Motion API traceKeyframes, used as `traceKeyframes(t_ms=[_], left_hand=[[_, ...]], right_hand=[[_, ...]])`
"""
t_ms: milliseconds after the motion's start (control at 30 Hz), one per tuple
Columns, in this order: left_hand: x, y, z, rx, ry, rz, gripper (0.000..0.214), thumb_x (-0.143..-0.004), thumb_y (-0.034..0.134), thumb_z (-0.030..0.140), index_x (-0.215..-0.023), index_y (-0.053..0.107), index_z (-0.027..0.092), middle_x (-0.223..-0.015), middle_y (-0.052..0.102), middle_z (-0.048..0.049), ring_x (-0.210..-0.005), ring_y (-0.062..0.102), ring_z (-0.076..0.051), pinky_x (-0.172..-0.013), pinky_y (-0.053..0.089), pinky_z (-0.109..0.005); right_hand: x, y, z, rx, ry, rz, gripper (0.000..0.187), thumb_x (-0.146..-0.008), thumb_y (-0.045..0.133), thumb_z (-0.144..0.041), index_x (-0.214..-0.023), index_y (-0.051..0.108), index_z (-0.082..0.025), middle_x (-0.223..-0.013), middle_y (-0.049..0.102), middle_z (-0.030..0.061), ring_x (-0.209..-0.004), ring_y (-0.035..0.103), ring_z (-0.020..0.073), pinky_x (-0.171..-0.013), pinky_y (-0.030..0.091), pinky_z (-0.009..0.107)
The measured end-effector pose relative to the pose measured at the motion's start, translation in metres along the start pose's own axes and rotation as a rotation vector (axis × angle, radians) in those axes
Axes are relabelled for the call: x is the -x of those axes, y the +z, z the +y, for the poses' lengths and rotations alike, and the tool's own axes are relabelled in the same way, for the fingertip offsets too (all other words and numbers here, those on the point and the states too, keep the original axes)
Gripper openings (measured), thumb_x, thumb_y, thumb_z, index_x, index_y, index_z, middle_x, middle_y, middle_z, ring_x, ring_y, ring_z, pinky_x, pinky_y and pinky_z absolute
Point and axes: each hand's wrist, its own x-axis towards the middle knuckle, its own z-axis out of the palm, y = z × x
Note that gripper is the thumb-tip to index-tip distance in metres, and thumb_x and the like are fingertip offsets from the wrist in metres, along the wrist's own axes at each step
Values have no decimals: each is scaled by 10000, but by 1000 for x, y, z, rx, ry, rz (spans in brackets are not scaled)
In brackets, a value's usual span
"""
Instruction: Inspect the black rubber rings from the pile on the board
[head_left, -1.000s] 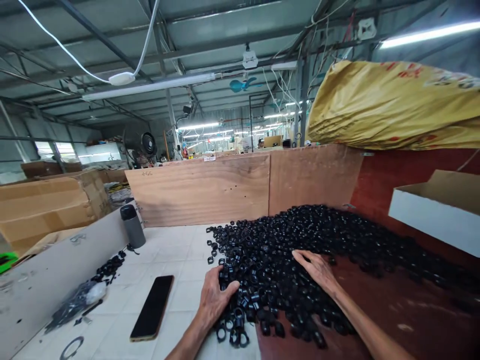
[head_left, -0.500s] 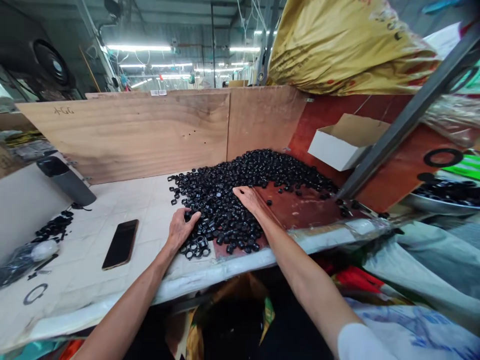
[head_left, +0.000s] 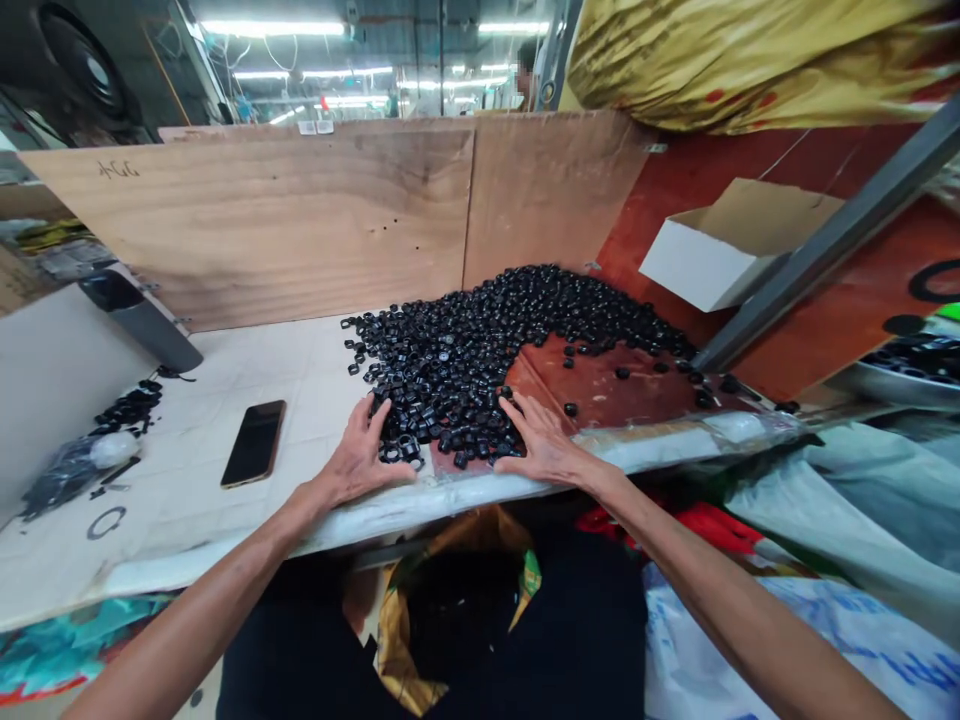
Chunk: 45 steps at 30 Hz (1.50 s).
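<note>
A wide heap of small black ring-shaped plastic parts (head_left: 465, 350) lies on the bench, spread from the white sheet onto the reddish board. My left hand (head_left: 365, 455) rests at the heap's near left edge, thumb and fingers apart. At the near right edge my right hand (head_left: 541, 437) has its fingers spread, their tips touching the parts. Between the two hands sits the front of the heap. Below the bench edge, an open yellow bag (head_left: 409, 650) stands between my legs, its inside dark.
A phone (head_left: 253, 443) lies on the white sheet at left, near a dark bottle-like object (head_left: 146, 325) and a plastic bag of dark pieces (head_left: 64, 470). Wooden boards (head_left: 322, 220) wall the back. A white box (head_left: 705, 255) hangs at right behind a metal post (head_left: 832, 240).
My right hand has come back from the heap's middle to its near right edge and spread open. My left hand has opened wider at the near left edge. The view has tilted down.
</note>
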Motion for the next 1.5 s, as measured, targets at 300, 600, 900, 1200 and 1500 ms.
traceKeyframes(t_ms=[300, 600, 900, 1200, 1500], left_hand=[[-3, 20, 25, -167, 22, 67, 1290, -622, 724, 842, -1597, 241, 149, -1661, 165, -289, -1536, 126, -528, -1192, 197, -710], [30, -5, 53, -90, 79, 151, 518, -856, 701, 565, -1221, 637, 203, -1221, 623, -158, -1187, 573, -345, -1017, 490, -500], [23, 12, 77, -109, 17, -31, 205, -974, 553, 329, -1025, 734, 247, -932, 643, -56, -820, 643, -201, -705, 505, -309], [23, 21, 73, -126, 105, 18, 203, -986, 549, 277, -909, 729, 228, -1037, 679, -75, -913, 652, -212, -735, 505, -314], [30, 22, 73, 77, 80, 173, 199, -889, 658, 200, -1075, 588, 200, -872, 654, -24, -766, 641, -192, -713, 515, -311]], right_hand=[[-57, 15, -32, 7, 41, 37, 1068, -785, 691, -751, -1628, 273, -245, -1716, 83, 197, -1545, 128, 485, -1192, 174, 676], [-17, 1, -84, -284, -219, 327, 379, -909, 689, -391, -1239, 672, -206, -1262, 593, 136, -1136, 614, 282, -1008, 508, 437], [-10, 29, -120, -253, -249, 206, 136, -911, 605, -136, -1000, 666, -219, -958, 612, 47, -864, 627, 201, -798, 523, 302], [-4, 33, -117, -263, -181, 325, 151, -848, 576, -103, -944, 636, -202, -935, 603, 59, -772, 600, 190, -710, 508, 298], [-2, 36, -116, -289, -265, 437, 153, -861, 547, -78, -942, 605, -194, -910, 587, 70, -837, 598, 209, -745, 520, 311]])
